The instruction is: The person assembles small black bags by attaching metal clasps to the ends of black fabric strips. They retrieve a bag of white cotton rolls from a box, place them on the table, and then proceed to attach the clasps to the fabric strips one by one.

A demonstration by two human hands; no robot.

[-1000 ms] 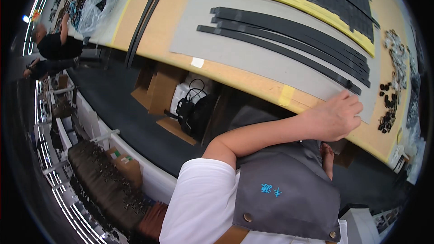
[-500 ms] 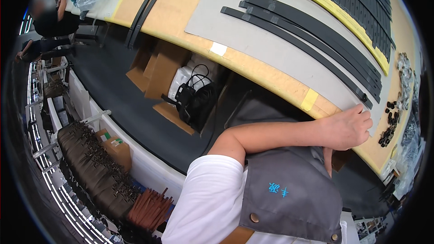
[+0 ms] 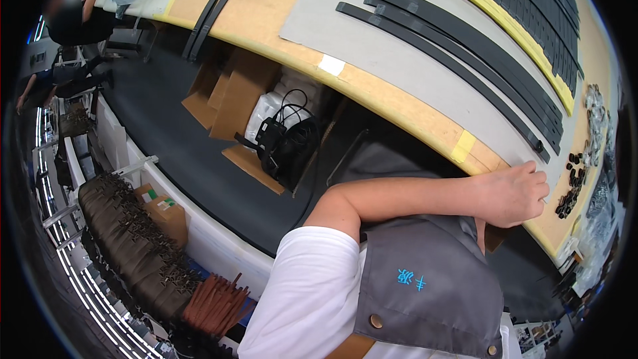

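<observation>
My left hand (image 3: 510, 194) is closed at the table's front edge, its forearm crossing in front of my grey apron (image 3: 428, 279). A tiny pale tip shows beside its fingers, but what they grip is hidden. Under that wrist a small strip of skin shows, apparently my right hand (image 3: 480, 234); its fingers are out of sight. Just beyond the left hand ends the nearest black belt strap (image 3: 445, 68), with a small loop near its tip. Several similar straps (image 3: 485, 60) lie behind it on a grey sheet (image 3: 319, 20).
Black strips rest on a yellow-edged board (image 3: 492, 16) at the far right. Small black loops (image 3: 570, 199) and plastic bags (image 3: 598, 226) lie near the right edge. Below the table are an open carton (image 3: 242, 96) and a black bag (image 3: 289, 149). Co-workers stand at far left.
My left hand has turned slightly and sits a little lower, and a pale tip now shows by its fingers. The view has shifted slightly. A co-worker at far left has changed position.
</observation>
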